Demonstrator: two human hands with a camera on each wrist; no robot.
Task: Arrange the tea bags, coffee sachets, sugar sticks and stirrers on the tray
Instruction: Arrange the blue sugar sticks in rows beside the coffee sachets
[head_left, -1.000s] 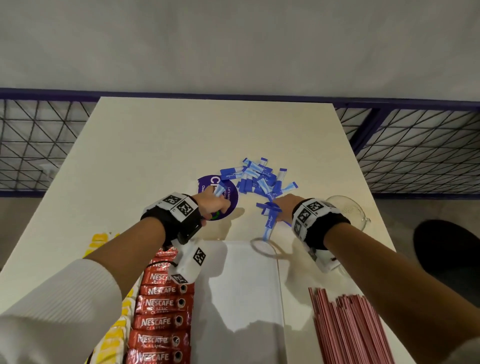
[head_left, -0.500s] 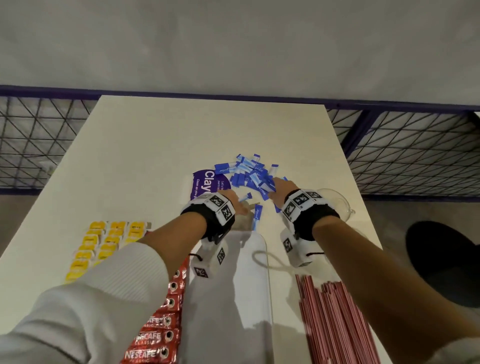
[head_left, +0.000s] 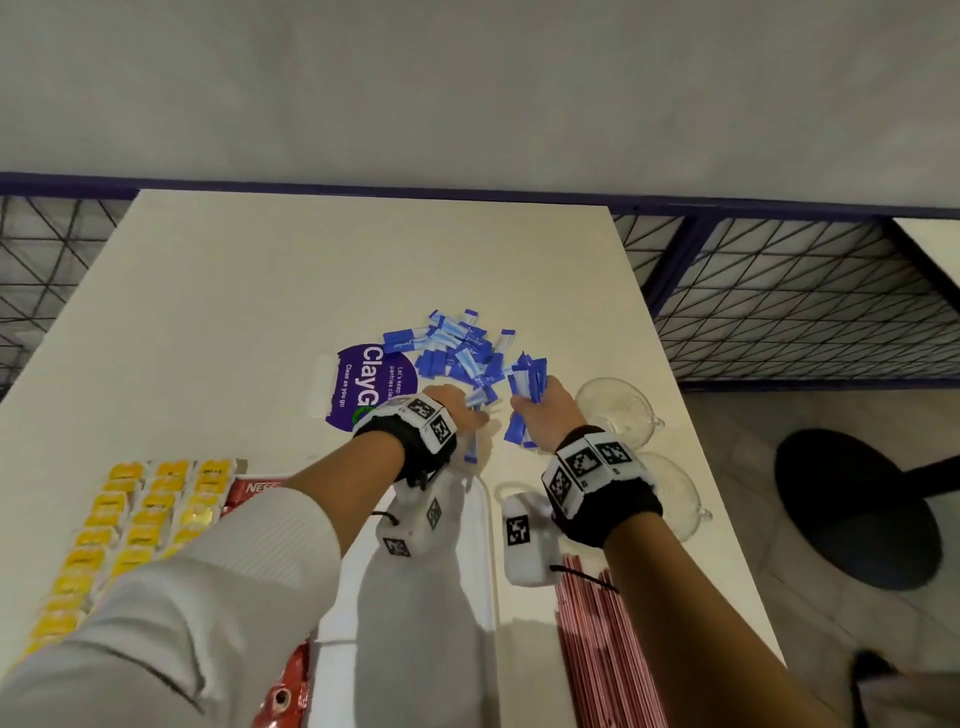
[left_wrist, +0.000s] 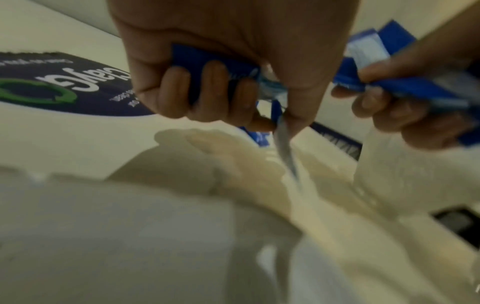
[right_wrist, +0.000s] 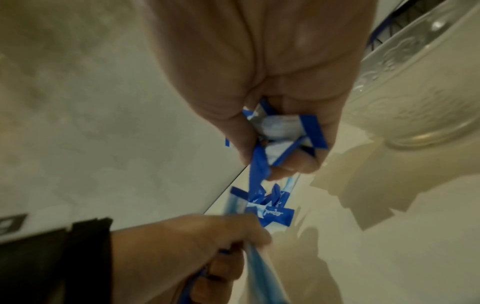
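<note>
A pile of blue and white sugar sticks (head_left: 460, 348) lies mid-table beyond the white tray (head_left: 480, 566). My left hand (head_left: 457, 410) grips a few sugar sticks (left_wrist: 207, 63), one hanging down from thumb and finger. My right hand (head_left: 545, 410) holds a bunched handful of sugar sticks (head_left: 527, 384) (right_wrist: 280, 131) just right of the pile. Both hands hover over the table past the tray's far edge. Yellow tea bags (head_left: 140, 509) lie in rows at the left, red coffee sachets (head_left: 254, 488) beside them, red stirrers (head_left: 602, 654) at the right.
A purple round sticker (head_left: 369, 384) lies on the table left of the pile. Two clear glass bowls (head_left: 618, 405) (head_left: 670, 493) stand near the table's right edge. A black stool (head_left: 857, 509) is on the floor at the right. Railing mesh borders the table.
Both hands have gathered sugar sticks from the pile and lifted them; the right hand now holds a thick bunch. My view has shifted so more tea bags show at the left.
</note>
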